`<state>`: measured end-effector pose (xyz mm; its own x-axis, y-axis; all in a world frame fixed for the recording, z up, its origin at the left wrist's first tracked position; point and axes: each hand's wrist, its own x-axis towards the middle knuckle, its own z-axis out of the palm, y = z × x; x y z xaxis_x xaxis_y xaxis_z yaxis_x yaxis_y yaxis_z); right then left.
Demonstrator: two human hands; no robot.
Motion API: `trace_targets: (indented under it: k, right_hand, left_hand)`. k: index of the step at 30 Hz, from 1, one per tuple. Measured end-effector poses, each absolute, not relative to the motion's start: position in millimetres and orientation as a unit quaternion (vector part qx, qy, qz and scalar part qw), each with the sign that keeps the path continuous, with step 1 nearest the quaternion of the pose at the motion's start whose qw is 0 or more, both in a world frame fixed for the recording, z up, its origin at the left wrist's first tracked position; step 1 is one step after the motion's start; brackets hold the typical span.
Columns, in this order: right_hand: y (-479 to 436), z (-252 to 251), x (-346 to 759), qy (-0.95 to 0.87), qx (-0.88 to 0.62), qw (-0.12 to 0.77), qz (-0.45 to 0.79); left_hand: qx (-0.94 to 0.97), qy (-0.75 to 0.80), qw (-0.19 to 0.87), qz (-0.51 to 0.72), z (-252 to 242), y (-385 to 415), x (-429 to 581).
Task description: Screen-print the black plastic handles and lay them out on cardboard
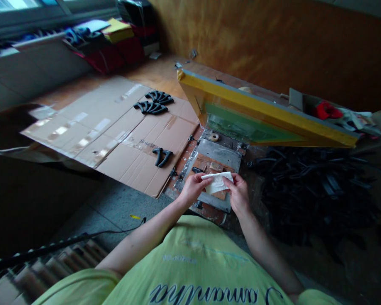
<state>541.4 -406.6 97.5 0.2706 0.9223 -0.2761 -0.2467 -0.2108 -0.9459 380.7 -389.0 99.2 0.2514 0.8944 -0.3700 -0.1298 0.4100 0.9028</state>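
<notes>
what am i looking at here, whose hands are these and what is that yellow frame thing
This is a single picture from a camera worn on a person's head, looking down at their own two bare hands. There is no machine arm. The left hand and the right hand both hold a white cloth over a metal plate. Above the plate, a yellow frame with a green screen in it is tilted up. To the left, black curved parts lie on flattened cardboard. On the right sits a dark pile of parts.
</notes>
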Motion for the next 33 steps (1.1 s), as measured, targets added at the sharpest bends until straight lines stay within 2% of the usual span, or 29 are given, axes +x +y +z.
trace_targets:
  k: [7,14,16,19,21,23,29,33]
  right_hand:
    - [-410,103,537,-0.299,-0.569,0.542,0.542]
    - [-397,102,531,-0.344,-0.559,0.533,0.533]
    - [-389,100,525,-0.385,-0.577,0.521,0.496]
    - [-377,98,508,-0.477,-0.639,0.474,0.373]
    - [-369,99,490,-0.519,-0.67,0.431,0.311]
    - [-360,101,472,-0.546,-0.667,0.411,0.296]
    - [-324,97,440,-0.537,-0.676,0.42,0.281]
    - [-300,85,445,-0.459,-0.71,0.445,0.295]
  left_hand:
    - [0.427,0.517,0.663,0.333,100,-388,374]
    - [0.476,0.461,0.674,0.326,101,-350,354]
    - [0.542,0.482,0.616,0.307,102,-337,349]
    - [0.64,0.544,0.473,0.267,108,-322,343]
    - [0.663,0.554,0.434,0.256,114,-313,338]
    - [0.65,0.534,0.469,0.27,117,-304,331]
    - [0.494,0.376,0.741,0.257,108,-262,303]
    - [0.5,0.357,0.764,0.198,96,-208,293]
